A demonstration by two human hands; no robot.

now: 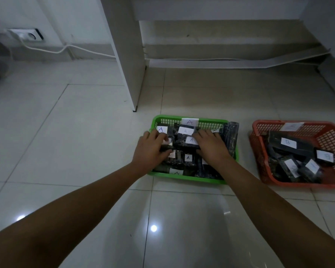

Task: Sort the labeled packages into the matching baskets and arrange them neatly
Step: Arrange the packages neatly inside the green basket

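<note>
Tiled floor [85, 151] all round, glossy, with a white furniture panel [128, 55] standing at twelve o'clock. Green basket [182, 177] dead centre, tagged A on its far wall, packed with dark wrapped packages [188, 158] bearing white A labels; one long package [232, 136] tilted over the rim at three o'clock. Red basket [259, 161] well apart at three o'clock, holding B-labelled packages [288, 143] lying loosely at angles. Left hand [150, 149] at nine o'clock of the green basket, fingers curled round a small dark package [165, 148]. Right hand [211, 147] at two o'clock, flat and spread, pressing on the pile. Likely light, film-wrapped and slippery; best gripped across the short sides, clear of the labels.
</note>
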